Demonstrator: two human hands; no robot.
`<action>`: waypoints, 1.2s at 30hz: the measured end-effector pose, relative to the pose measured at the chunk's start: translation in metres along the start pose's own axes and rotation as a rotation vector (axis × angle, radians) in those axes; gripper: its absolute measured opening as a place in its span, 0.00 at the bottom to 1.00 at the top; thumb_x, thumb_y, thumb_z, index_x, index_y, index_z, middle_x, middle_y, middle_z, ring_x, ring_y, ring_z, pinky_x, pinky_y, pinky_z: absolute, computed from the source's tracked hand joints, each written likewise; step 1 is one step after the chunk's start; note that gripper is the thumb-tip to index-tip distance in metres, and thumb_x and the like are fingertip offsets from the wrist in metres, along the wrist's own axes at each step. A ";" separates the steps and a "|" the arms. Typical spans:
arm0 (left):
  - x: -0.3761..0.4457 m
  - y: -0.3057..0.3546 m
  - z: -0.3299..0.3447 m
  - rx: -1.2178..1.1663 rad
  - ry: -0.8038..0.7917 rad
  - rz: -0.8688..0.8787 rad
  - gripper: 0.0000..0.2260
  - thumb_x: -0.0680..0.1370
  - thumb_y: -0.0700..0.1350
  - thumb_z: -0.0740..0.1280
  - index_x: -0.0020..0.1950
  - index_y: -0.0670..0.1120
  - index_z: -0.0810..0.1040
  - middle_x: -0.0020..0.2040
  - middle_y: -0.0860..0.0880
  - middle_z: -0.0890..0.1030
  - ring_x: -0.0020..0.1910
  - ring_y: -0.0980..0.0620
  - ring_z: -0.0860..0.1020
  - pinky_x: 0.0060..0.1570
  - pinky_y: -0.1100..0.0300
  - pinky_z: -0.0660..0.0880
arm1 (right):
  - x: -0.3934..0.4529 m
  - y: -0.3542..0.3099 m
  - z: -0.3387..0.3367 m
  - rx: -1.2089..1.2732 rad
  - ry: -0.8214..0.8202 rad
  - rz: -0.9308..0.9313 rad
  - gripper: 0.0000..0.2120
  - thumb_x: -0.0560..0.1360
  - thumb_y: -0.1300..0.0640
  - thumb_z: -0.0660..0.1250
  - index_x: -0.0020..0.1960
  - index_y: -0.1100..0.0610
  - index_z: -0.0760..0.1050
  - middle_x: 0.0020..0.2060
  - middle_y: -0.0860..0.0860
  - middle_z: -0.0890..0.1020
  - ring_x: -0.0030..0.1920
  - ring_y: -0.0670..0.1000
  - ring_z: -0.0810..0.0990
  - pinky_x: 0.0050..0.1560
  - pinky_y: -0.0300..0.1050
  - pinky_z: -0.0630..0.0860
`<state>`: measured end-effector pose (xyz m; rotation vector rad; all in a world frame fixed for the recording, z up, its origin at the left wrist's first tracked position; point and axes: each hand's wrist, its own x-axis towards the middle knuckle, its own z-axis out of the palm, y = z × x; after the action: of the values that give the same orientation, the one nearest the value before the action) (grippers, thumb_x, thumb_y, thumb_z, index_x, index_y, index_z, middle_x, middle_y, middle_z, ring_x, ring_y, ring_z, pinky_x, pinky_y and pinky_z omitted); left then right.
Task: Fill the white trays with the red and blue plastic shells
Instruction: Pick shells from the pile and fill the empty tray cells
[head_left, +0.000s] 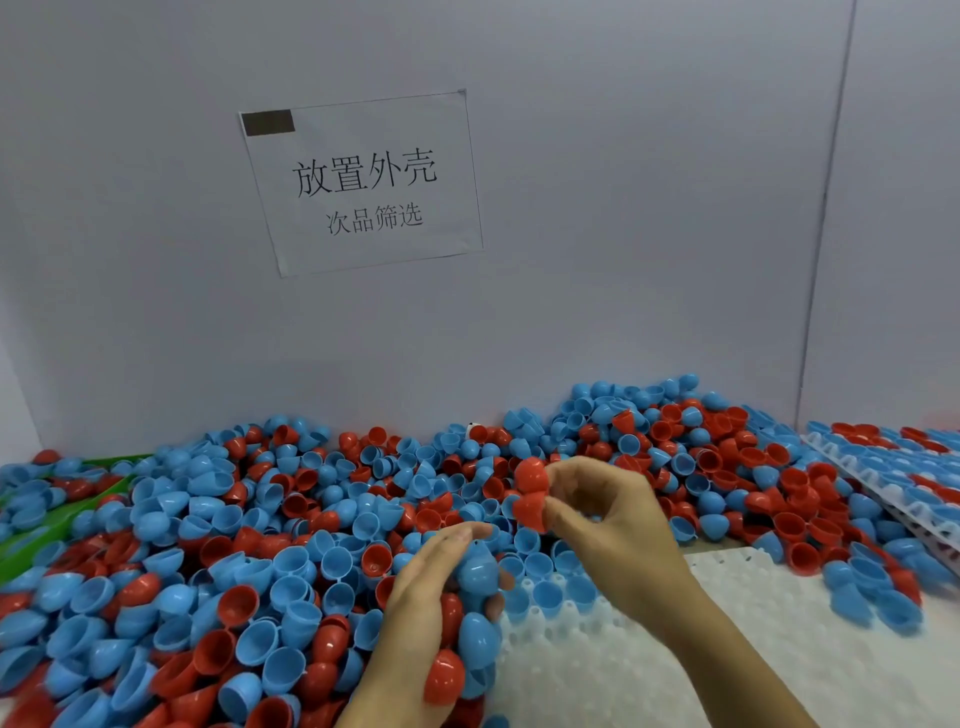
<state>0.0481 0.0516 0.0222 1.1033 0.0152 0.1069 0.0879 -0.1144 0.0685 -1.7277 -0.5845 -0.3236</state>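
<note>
At the left and middle of the frame, a big pile of red and blue shells (218, 561) covers the counter. At the lower middle, your left hand (441, 613) cups a bunch of shells, and your right hand (608, 514) pinches two red shells (531, 493) in its fingers (558, 475). They look light, hard and slippery, so hold each by its rim and drop it into the white tray (701, 649) at the lower right.
</note>
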 end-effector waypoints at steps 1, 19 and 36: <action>0.000 0.001 -0.001 -0.030 0.031 -0.003 0.23 0.70 0.52 0.70 0.57 0.38 0.80 0.36 0.36 0.80 0.28 0.48 0.76 0.28 0.58 0.76 | 0.004 -0.002 -0.006 -0.010 0.035 -0.001 0.02 0.72 0.54 0.74 0.44 0.50 0.83 0.39 0.49 0.85 0.43 0.52 0.83 0.50 0.47 0.82; 0.002 0.003 0.006 -0.052 0.145 -0.039 0.19 0.69 0.50 0.68 0.54 0.39 0.77 0.36 0.36 0.81 0.27 0.47 0.74 0.23 0.59 0.74 | 0.025 0.043 -0.111 -0.983 -0.278 0.273 0.06 0.76 0.63 0.70 0.46 0.55 0.85 0.38 0.45 0.83 0.37 0.46 0.83 0.38 0.39 0.81; -0.001 0.006 0.006 -0.136 0.109 -0.113 0.16 0.69 0.50 0.67 0.50 0.40 0.77 0.36 0.34 0.80 0.26 0.46 0.74 0.24 0.57 0.75 | 0.023 0.069 -0.088 -1.216 -0.455 0.397 0.09 0.77 0.62 0.67 0.51 0.52 0.83 0.38 0.45 0.77 0.35 0.46 0.77 0.32 0.37 0.74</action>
<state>0.0467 0.0482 0.0301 0.9571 0.1653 0.0652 0.1532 -0.2056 0.0441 -3.0813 -0.3334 0.0519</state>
